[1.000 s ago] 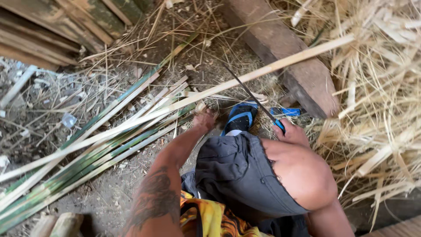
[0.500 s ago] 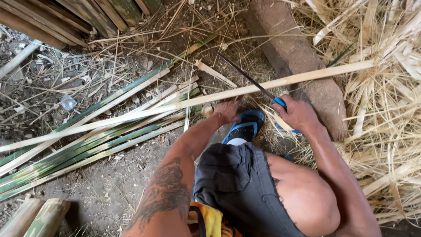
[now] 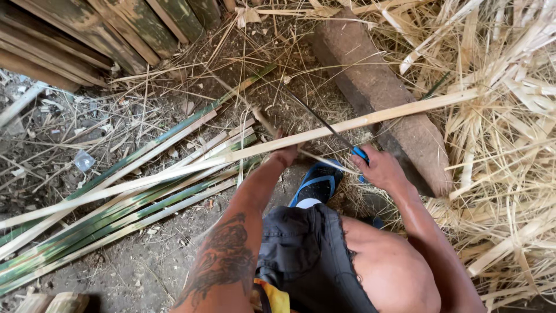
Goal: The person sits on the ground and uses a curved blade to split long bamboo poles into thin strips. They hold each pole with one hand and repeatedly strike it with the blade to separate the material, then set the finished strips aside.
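1 long pale bamboo strip (image 3: 347, 124), 1 knife (image 3: 324, 124) w/ blue handle, 1 blue sandal (image 3: 315, 185). Left hand (image 3: 285, 152) grips strip from below; right hand (image 3: 379, 169) clamped on knife handle, blade crossing strip btwn hands. Hands apart.

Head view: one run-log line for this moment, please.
left hand grips bamboo strip | right hand holds knife | strip crosses log
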